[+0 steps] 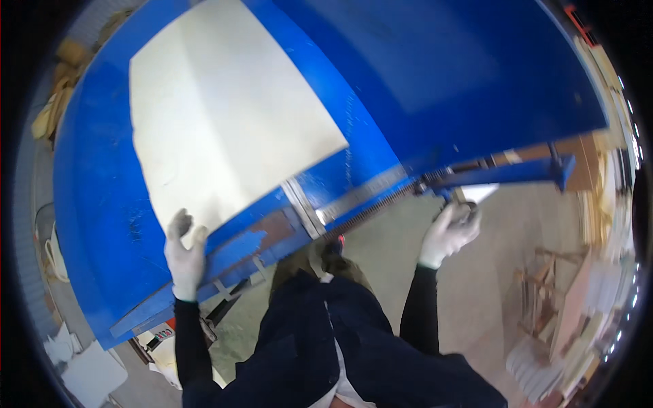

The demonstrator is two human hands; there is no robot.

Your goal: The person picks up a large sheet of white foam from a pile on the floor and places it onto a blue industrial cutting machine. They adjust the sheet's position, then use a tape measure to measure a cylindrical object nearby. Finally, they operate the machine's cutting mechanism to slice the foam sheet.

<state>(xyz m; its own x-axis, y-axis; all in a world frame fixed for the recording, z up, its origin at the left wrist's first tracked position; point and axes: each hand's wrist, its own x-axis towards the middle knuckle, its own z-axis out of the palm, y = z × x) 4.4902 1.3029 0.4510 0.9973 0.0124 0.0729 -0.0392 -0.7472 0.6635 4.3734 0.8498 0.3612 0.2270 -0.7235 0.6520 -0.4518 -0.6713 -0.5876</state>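
Note:
A large blue machine table [102, 204] fills the upper view, with a big cream sheet [218, 115] lying flat on it. My left hand [183, 255], in a white glove, rests on the near edge of that sheet at the table's front rail, fingers spread. My right hand [449, 231], also gloved, is closed around a small dark handle [464, 212] under the toothed rail [381, 204] at the table's front right.
A metal ruler strip [354, 197] runs along the front edge. Stacks of pale sheets and wooden pieces [578, 326] stand on the floor at right. Loose white scraps [88, 374] lie at lower left. Yellowish offcuts [58, 95] sit at upper left.

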